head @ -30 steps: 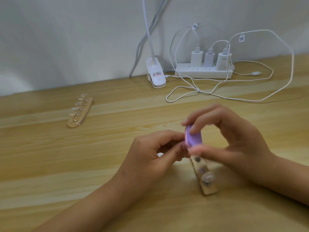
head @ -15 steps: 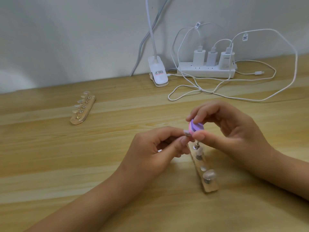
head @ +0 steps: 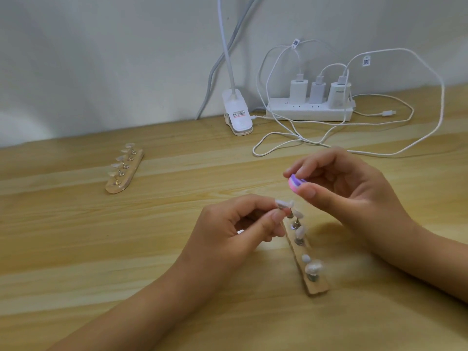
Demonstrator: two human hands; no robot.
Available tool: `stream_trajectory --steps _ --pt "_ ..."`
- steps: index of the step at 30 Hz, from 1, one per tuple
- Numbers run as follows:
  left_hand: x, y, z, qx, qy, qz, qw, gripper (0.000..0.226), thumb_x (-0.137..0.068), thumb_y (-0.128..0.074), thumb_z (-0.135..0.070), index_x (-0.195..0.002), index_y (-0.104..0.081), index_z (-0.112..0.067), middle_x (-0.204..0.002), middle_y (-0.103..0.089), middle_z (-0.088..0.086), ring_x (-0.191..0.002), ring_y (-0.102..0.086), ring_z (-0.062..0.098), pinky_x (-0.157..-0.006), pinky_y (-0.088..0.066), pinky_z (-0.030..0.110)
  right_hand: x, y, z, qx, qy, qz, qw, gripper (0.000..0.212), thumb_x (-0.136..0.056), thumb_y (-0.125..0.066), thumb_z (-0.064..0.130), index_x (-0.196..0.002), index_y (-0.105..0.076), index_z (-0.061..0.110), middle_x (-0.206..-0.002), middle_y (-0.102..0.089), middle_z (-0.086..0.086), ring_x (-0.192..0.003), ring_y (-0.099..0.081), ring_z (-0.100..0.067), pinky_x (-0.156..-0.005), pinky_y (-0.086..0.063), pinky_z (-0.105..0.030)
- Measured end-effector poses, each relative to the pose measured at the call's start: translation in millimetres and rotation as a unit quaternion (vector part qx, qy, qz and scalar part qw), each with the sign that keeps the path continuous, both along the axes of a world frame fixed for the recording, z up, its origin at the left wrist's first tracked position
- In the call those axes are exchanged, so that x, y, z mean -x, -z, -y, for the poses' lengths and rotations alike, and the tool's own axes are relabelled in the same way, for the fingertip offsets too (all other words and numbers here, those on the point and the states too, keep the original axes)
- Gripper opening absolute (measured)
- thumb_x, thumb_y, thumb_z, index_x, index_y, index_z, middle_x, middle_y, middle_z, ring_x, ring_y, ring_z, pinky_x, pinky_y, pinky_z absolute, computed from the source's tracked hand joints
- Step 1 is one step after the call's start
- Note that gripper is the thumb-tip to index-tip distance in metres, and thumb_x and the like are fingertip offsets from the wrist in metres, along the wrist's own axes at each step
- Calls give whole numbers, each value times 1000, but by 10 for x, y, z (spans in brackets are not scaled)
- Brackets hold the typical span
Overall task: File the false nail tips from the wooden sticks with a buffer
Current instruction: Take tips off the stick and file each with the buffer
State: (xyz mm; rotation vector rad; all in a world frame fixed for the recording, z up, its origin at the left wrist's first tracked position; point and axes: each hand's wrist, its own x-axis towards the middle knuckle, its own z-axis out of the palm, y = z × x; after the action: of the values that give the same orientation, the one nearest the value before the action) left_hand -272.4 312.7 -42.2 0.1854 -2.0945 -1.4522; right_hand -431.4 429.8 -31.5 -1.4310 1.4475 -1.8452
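Note:
My left hand (head: 235,229) pinches a clear false nail tip (head: 361,204) on its small metal stand, just above the far end of the near wooden stick (head: 307,259). That stick lies on the table and carries several more nail tips on metal posts. My right hand (head: 349,188) holds a small purple and pink buffer (head: 295,182) between thumb and fingers, raised a little above and right of the pinched tip, not touching it. A second wooden stick (head: 125,173) with several nail tips lies far left on the table.
A white power strip (head: 309,112) with three chargers sits at the back against the wall, its white cables (head: 329,138) looping over the table behind my hands. A white clip lamp base (head: 238,115) stands to its left. The wooden table (head: 76,249) spreads around both sticks.
My right hand has lifted the buffer up and away from the nail tip. My left hand keeps pinching the tip, now uncovered and plainly visible.

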Motion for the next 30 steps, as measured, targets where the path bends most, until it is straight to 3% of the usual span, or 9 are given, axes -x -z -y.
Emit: stream_trajectory --steps 5,10,14,20,25,30 --pt "1 -32 0 -32 0 6 999 18 -83 -68 -30 -101 -67 -30 -77 -74 -3 -73 -70 13 -69 -54 23 -57 -16 -18 3 -41 43 998 31 -77 -77 42 -86 -64 16 -99 -72 -6 -92 -70 -19 -80 -56 -25" --pt "-8 -42 -34 -20 -15 13 1000 16 -80 -72 -28 -81 -57 -24 -73 -74 -3 -70 -71 14 -66 -56 25 -90 -35 -18 19 -27 69 997 28 -79 -73 47 -88 -66 21 -94 -72 -8 -83 -73 -21 -74 -56 -24" --pt "-32 -52 -47 6 -13 12 1000 19 -82 -73 -15 -78 -56 -21 -72 -74 -4 -68 -71 11 -63 -52 19 -97 -8 -20 -30 -53 43 997 29 -85 -72 33 -87 -63 5 -87 -74 -9 -80 -71 -15 -73 -54 -21" --pt "-35 -68 -74 33 -16 -3 999 17 -79 -72 -19 -76 -55 -21 -70 -71 -10 -67 -72 14 -64 -52 16 -138 -19 -52 -17 -38 -29 999 34 -84 -67 51 -90 -65 18 -92 -70 -1 -85 -69 -20 -79 -53 -28" --pt "-46 -78 -65 24 -21 -8 999 19 -79 -74 -17 -75 -56 -22 -71 -72 -7 -67 -72 14 -63 -51 16 -123 -7 -53 19 -42 -57 997 30 -88 -66 40 -91 -62 11 -97 -67 -2 -96 -67 -24 -87 -52 -28" --pt "-52 -81 -71 19 -20 -11 1000 17 -79 -72 -19 -74 -56 -22 -72 -72 -6 -67 -72 13 -63 -51 17 -116 3 -56 18 -45 -34 998 31 -87 -67 41 -91 -63 11 -97 -69 -3 -95 -68 -25 -85 -52 -27"
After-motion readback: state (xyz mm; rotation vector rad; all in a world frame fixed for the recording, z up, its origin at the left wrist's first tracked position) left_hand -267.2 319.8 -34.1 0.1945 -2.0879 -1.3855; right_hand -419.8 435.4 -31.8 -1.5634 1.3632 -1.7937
